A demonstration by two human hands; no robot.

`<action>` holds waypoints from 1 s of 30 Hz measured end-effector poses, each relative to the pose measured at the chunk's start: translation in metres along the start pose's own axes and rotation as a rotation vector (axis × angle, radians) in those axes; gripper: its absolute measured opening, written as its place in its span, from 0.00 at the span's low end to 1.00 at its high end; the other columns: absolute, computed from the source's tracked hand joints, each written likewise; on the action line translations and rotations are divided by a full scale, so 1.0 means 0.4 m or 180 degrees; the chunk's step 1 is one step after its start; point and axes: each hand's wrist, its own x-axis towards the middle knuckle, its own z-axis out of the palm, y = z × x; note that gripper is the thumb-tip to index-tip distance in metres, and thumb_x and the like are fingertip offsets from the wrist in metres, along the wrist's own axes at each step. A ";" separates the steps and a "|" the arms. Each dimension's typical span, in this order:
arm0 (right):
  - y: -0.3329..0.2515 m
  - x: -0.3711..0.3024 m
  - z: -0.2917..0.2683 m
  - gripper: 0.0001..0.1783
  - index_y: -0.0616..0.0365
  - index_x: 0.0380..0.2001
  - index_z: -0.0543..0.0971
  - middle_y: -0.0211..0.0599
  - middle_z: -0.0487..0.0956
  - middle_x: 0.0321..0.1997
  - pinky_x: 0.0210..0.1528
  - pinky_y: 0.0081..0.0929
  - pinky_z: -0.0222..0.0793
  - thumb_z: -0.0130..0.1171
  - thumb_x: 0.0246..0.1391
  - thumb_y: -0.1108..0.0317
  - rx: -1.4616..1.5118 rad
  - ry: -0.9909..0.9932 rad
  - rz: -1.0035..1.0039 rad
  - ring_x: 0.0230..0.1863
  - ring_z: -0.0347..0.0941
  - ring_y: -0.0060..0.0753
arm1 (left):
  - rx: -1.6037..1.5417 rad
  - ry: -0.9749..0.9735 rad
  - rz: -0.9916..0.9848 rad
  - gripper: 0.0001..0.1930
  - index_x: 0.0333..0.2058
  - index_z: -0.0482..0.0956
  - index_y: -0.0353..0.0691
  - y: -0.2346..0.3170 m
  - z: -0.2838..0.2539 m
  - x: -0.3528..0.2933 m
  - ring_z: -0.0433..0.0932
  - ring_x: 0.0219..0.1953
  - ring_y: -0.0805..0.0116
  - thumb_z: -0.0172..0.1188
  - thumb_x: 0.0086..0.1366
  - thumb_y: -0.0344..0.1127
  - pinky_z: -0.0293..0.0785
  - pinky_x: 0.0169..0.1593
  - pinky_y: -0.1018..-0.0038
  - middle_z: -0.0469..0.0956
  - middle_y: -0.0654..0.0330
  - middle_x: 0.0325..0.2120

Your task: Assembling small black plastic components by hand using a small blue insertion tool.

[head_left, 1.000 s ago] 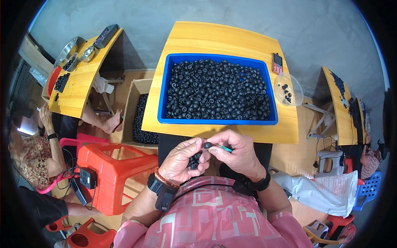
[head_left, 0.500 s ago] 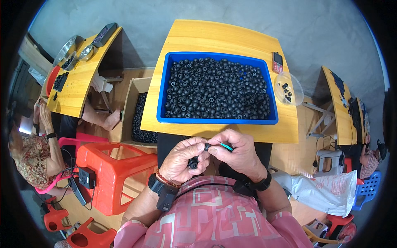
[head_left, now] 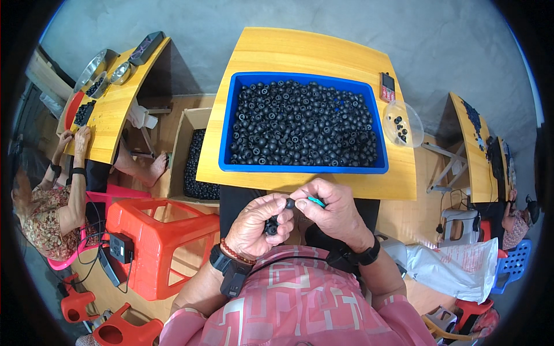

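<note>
My left hand is closed, pinching a small round black part between thumb and forefinger. More black parts are tucked in its curled fingers. My right hand is closed around a slim tool with a green handle, whose tip points toward the pinched part; whether the tip touches it I cannot tell. Both hands are over my lap, just in front of the table's near edge. Beyond them a blue tray on the wooden table holds a heap of similar round black parts.
A clear round lid or dish with several black parts overhangs the table's right edge, beside a small red and black device. On the left stand a cardboard box of black parts and a red stool. Another person sits at the left table.
The round part between my left fingers shows more fully, and my right hand has turned slightly with the green-handled tool. At the left table, the other person's hands moved toward the tabletop.
</note>
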 end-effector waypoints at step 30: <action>0.041 -0.031 0.020 0.16 0.59 0.46 0.79 0.38 0.75 0.28 0.27 0.34 0.71 0.62 0.53 0.70 -0.1313 0.0385 -0.1266 0.26 0.75 0.41 | -0.0351 -0.0113 0.0154 0.09 0.44 0.72 0.38 -0.014 -0.020 -0.001 0.68 0.24 0.72 0.55 0.69 0.35 0.57 0.19 0.83 0.70 0.61 0.26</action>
